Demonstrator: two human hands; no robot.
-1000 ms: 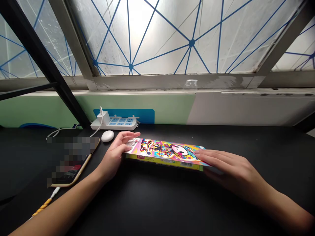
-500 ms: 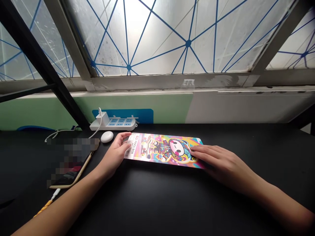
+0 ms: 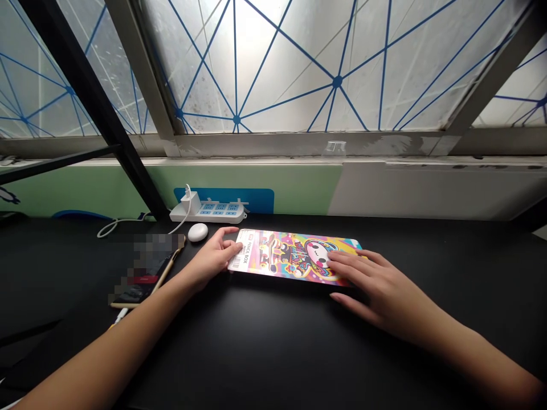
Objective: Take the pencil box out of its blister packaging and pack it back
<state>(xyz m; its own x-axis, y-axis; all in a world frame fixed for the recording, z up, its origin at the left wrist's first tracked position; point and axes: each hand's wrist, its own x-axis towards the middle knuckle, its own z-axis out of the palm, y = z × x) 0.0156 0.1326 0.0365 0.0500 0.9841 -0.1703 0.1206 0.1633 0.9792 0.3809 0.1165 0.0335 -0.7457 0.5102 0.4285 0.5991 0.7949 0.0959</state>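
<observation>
A flat, colourful pencil box (image 3: 294, 257) lies on the black desk, its cartoon figure facing up and turned sideways. White lettering space at its left end reads "PENCIL BOX". My left hand (image 3: 217, 250) grips that left end, thumb on the top face and forefinger along the far corner. Over the right end rests my right hand (image 3: 376, 282), fingers stretched out on the printed face. Its thumb is apart from the box, just off the near edge. The right hand covers part of the box's right end.
A phone (image 3: 149, 267), partly blurred out, lies left of my left hand with a cable attached. Behind it are a round white case (image 3: 198, 232) and a white power strip (image 3: 213, 211) with a plug. A black slanted post (image 3: 123, 154) stands at the left, before the window.
The view has shifted, so most things sit farther right. My right hand has moved further over the box, and its thumb now shows spread away from the near edge.
</observation>
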